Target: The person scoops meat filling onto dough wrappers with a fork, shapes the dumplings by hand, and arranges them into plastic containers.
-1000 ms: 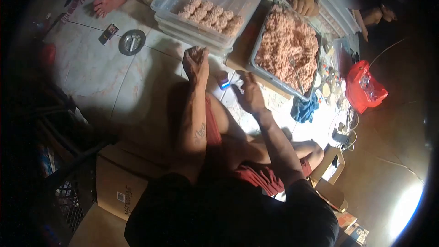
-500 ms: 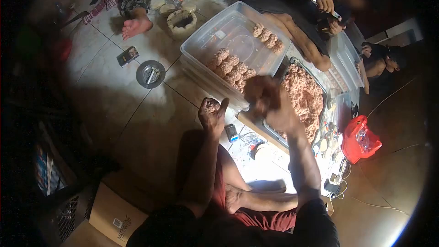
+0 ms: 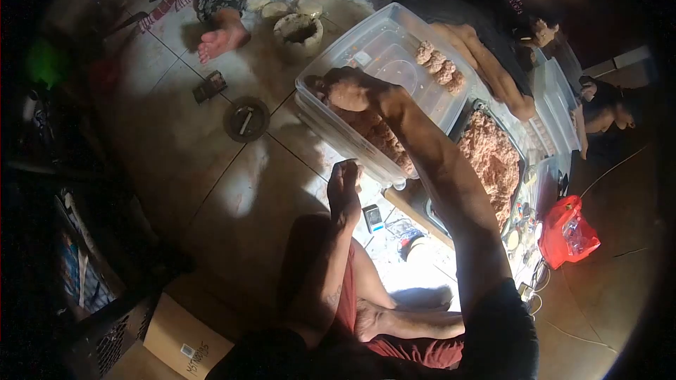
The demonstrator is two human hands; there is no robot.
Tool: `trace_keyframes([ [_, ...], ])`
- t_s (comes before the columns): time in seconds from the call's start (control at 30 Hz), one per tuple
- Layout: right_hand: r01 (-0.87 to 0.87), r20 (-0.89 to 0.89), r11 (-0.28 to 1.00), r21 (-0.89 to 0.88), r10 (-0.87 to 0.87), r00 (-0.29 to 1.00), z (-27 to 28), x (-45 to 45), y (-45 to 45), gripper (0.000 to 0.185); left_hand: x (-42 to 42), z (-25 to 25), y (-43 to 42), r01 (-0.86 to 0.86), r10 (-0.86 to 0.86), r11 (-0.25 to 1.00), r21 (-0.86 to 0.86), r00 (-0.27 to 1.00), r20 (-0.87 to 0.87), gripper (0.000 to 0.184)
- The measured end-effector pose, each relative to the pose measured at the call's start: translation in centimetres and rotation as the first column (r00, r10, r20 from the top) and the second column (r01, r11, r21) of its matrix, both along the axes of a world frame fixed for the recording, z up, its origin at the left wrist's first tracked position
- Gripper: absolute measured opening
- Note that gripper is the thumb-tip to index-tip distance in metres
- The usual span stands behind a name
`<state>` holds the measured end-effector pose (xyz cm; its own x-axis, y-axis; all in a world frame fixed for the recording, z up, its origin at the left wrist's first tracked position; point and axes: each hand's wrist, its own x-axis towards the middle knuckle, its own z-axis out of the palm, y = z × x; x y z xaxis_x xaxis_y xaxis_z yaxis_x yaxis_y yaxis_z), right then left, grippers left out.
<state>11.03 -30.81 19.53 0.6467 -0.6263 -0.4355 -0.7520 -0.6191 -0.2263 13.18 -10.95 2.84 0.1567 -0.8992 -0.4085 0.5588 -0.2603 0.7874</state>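
My right hand (image 3: 352, 93) reaches over the near left corner of a clear plastic container (image 3: 384, 21), beside the clumped meat mixture (image 3: 384, 134). Its fingers are in shadow and partly hidden, so I cannot tell whether it holds a lump. Below the container, above the floor, my left hand (image 3: 343, 193) is raised with its fingers loosely curled and no meat visible in it. More round meat lumps (image 3: 440, 67) lie in a row at the container's far right side. A tray of raw minced meat (image 3: 491, 165) sits to the right, partly behind my right forearm.
On the tiles at left are a dark ashtray (image 3: 246, 119) and a small box (image 3: 210, 87). A stone-like pot (image 3: 298, 36) stands behind the container. Another person's foot (image 3: 222, 41) and a seated co-worker's leg (image 3: 486, 74) are close by. At right lies a red plastic bag (image 3: 569, 232).
My right hand has swung left and away from beside the tray to the container's left corner. The meat that showed in my left hand is no longer visible there. The view has shifted slightly.
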Motion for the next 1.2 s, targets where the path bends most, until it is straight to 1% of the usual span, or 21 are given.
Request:
trace_keyframes([
  [0.03, 0.01, -0.02, 1.0, 0.027, -0.009, 1.0, -0.2, -0.1, 0.0, 0.044, -0.2, -0.2, -0.1, -0.005, 0.004, 1.0, 0.003, 0.996, 0.089, 0.044],
  [0.1, 0.073, -0.014, 0.99, 0.122, -0.072, 0.997, -0.9, -1.0, 0.8, 0.044, -0.1, -0.5, -0.1, -0.019, 0.018, 1.0, 0.012, 0.999, 0.047, 0.046],
  [0.13, 0.049, 0.168, 0.995, -0.086, -0.034, 0.985, -3.5, -2.8, 1.0, 0.042, 0.0, -0.4, 0.0, -0.035, 0.035, 0.999, 0.018, 0.999, 0.006, 0.049],
  [0.2, 0.054, 0.327, 0.953, -0.297, 0.048, 0.944, -2.9, -4.2, 2.6, 0.04, 0.2, 0.0, 0.0, -0.061, 0.061, 0.998, 0.007, 0.998, -0.016, 0.052],
  [0.27, 0.3, 0.41, 0.944, -0.142, -0.219, 0.885, 2.3, -4.1, 6.2, 0.051, 0.4, -0.2, -0.2, -0.225, 0.216, 0.973, -0.04, 0.962, -0.168, 0.051],
  [0.3, 0.275, 0.449, 0.946, -0.174, -0.172, 0.877, 0.9, -5.2, 6.8, 0.048, 0.5, -0.5, -0.1, -0.296, 0.266, 0.95, -0.1, 0.934, -0.238, 0.057],
  [0.33, 0.251, 0.485, 0.945, -0.209, -0.123, 0.866, -0.5, -6.3, 7.4, 0.045, 0.7, -0.8, 0.5, -0.281, 0.247, 0.934, -0.222, 0.955, -0.166, 0.078],
  [0.43, 0.17, 0.558, 0.982, -0.084, -0.095, 0.824, -2.4, -7.1, 13.3, 0.037, 0.6, -0.4, 1.0, -0.365, 0.297, 0.88, -0.305, 0.922, -0.248, 0.079],
  [0.47, 0.046, 0.435, 0.971, -0.234, 0.062, 0.898, -7.3, -8.2, 14.4, 0.036, 0.7, -1.2, 1.2, -0.346, 0.262, 0.863, -0.368, 0.929, -0.261, 0.08],
  [0.57, 0.051, 0.453, 0.766, -0.641, 0.323, 0.831, -7.4, -6.2, 16.6, 0.036, 1.4, 0.0, 1.3, -0.27, 0.151, 0.777, -0.569, 0.957, -0.248, 0.085],
  [0.6, 0.015, 0.356, 0.705, -0.709, 0.339, 0.871, -7.5, -6.0, 16.6, 0.036, 1.6, 0.7, 1.3, -0.212, 0.089, 0.699, -0.683, 0.973, -0.212, 0.087],
  [0.63, -0.027, 0.257, 0.638, -0.77, 0.348, 0.902, -7.2, -5.7, 16.7, 0.036, 1.5, 1.2, 1.7, -0.24, 0.111, 0.733, -0.636, 0.965, -0.236, 0.09],
  [0.67, 0.06, 0.156, 0.839, -0.541, 0.03, 0.987, -6.7, -5.1, 16.5, 0.035, 1.3, 1.7, 1.6, -0.244, 0.115, 0.727, -0.642, 0.965, -0.236, 0.09],
  [0.73, 0.208, 0.47, 0.894, -0.398, 0.003, 0.883, -6.2, -5.8, 14.0, 0.034, 0.7, 2.6, 1.7, -0.458, 0.362, 0.773, -0.438, 0.887, -0.288, 0.08],
  [0.77, 0.249, 0.607, 0.916, -0.315, -0.007, 0.794, -4.8, -5.6, 13.0, 0.034, 1.1, 1.8, 1.5, -0.411, 0.379, 0.81, -0.417, 0.911, -0.162, 0.076],
  [0.83, 0.221, 0.684, 0.939, -0.262, 0.019, 0.73, -0.3, -5.4, 10.5, 0.034, 1.5, -0.2, 1.5, -0.377, 0.362, 0.847, -0.375, 0.925, -0.113, 0.072],
  [0.9, 0.352, 0.714, 0.928, -0.12, -0.166, 0.68, 4.1, -4.3, 8.7, 0.026, 1.1, -0.3, 0.9, -0.38, 0.384, 0.867, -0.322, 0.922, -0.054, 0.061],
  [1.03, 0.471, 0.775, 0.882, -0.014, -0.288, 0.563, -0.7, -3.6, 1.7, 0.028, 0.6, 0.4, 0.3, -0.369, 0.364, 0.904, -0.217, 0.929, -0.064, 0.042],
  [1.07, 0.342, 0.623, 0.888, -0.308, -0.084, 0.778, -2.8, -3.5, -0.5, 0.025, 0.6, 0.6, 0.1, -0.364, 0.36, 0.907, -0.214, 0.931, -0.06, 0.042],
  [1.1, 0.248, 0.507, 0.868, -0.43, 0.005, 0.862, -5.0, -3.2, -2.0, 0.023, 0.5, 0.6, 0.1, -0.359, 0.353, 0.912, -0.197, 0.933, -0.066, 0.039],
  [1.2, -0.157, 0.04, 0.755, -0.636, 0.235, 0.971, -10.1, -2.1, -4.8, 0.015, 0.4, 0.6, -0.2, -0.357, 0.353, 0.917, -0.176, 0.934, -0.055, 0.035],
])
